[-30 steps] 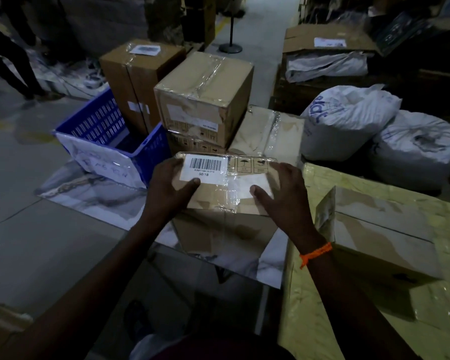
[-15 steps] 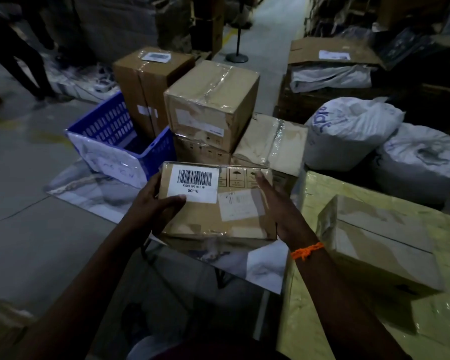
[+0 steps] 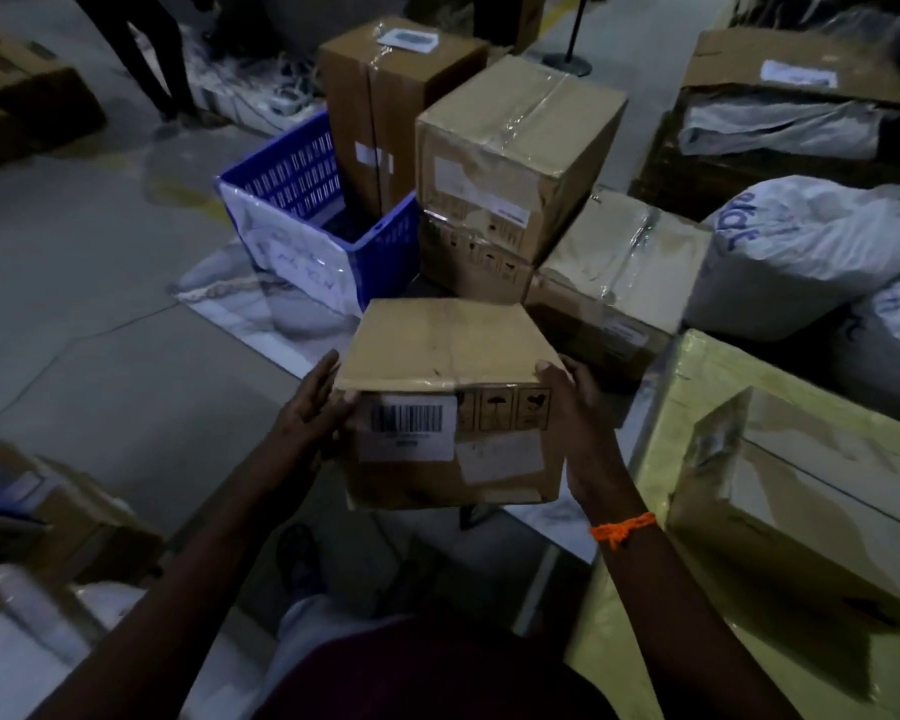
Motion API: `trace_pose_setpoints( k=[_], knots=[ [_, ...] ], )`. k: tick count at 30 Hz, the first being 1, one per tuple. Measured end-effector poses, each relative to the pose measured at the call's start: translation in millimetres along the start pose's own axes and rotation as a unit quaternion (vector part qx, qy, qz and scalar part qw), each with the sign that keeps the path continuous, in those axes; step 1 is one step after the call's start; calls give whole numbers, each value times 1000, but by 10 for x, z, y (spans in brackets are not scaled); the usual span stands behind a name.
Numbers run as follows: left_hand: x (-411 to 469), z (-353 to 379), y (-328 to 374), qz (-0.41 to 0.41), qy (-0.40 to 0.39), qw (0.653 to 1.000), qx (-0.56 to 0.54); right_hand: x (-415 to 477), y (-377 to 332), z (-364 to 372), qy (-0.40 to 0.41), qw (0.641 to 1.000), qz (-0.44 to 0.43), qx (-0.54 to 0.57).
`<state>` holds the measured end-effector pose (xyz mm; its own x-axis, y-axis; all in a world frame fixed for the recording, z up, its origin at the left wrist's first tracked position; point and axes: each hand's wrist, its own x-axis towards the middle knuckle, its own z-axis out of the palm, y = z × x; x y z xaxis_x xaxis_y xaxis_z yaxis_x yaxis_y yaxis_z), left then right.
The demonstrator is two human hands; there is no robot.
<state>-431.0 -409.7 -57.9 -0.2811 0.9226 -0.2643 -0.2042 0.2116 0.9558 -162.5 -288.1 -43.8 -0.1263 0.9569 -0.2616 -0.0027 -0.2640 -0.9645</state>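
Observation:
I hold a taped cardboard box (image 3: pixel 448 356) in the air in front of me, above the floor. Its near face carries a white barcode label and handling symbols. My left hand (image 3: pixel 313 407) grips the box's left side, thumb hooked over the front corner. My right hand (image 3: pixel 578 407) grips the right side, thumb on the top edge, with an orange thread around the wrist. The box's top faces up and its underside is hidden.
A blue plastic crate (image 3: pixel 302 200) stands on the floor ahead, beside stacked cardboard boxes (image 3: pixel 515 148). White sacks (image 3: pixel 801 252) lie at right. A yellow-wrapped table (image 3: pixel 661 589) with another box (image 3: pixel 811 501) is at my right. A person's legs (image 3: pixel 146 54) stand far left.
The box has tipped back toward me, so the barcode face now faces me and a plain face is on top. It came nearer, and my view dropped lower.

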Motion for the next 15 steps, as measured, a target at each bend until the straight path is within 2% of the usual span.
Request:
trace_pose_setpoints(
  k=[3,6,9,15],
  knots=[
    [-86,102,-119,-13,-16,1000,12,-147,185,-132,3,1000,-4,-24],
    [-107,60,-309,-28,-17,999,19,-275,451,-227,2,995,-11,-96],
    [-167,-17,-502,-25,-52,993,104,-397,755,-297,-12,987,1,-158],
    [-308,5,-712,-15,-53,980,192,-580,990,-294,-44,983,4,-181]
  ],
)
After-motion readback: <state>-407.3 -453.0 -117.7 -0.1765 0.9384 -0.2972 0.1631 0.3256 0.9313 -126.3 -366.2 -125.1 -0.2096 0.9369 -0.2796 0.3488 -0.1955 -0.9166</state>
